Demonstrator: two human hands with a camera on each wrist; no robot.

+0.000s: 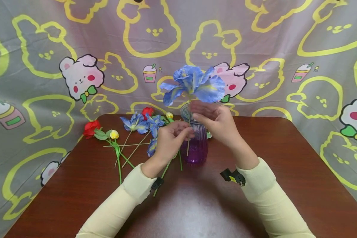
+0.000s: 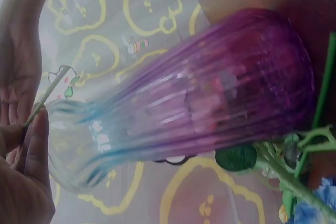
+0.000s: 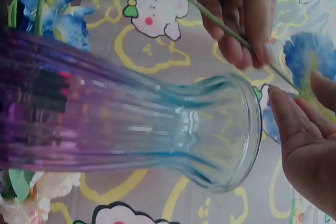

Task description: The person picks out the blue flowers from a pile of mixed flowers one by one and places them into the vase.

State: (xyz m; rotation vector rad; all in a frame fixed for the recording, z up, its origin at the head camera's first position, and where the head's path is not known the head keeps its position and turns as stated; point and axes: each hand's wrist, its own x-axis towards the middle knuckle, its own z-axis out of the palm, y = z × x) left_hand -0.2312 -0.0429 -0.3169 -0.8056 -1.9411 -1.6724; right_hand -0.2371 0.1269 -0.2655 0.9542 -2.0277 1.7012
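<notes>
A blue artificial iris [image 1: 193, 84] with a yellow-streaked centre stands upright in front of the vase. My left hand [image 1: 174, 137] pinches its thin stem partway down; the right wrist view shows that stem [image 3: 226, 27] running between its fingertips. Just under the bloom is my right hand [image 1: 218, 122], its fingers extended close to the upper stem. Whether they touch it, I cannot tell. Behind both hands rises a fluted glass vase [image 1: 197, 145], clear at the rim and purple at the base. The stem's lower end hangs outside the vase, in front of it.
To the left on the brown table [image 1: 285, 158] lie more blue irises [image 1: 135, 124], red flowers [image 1: 92, 129] and yellow buds [image 1: 114, 134] with green stems. Pale flowers [image 3: 58, 190] show beyond the vase in the right wrist view. A patterned cloth [image 1: 178, 39] hangs behind.
</notes>
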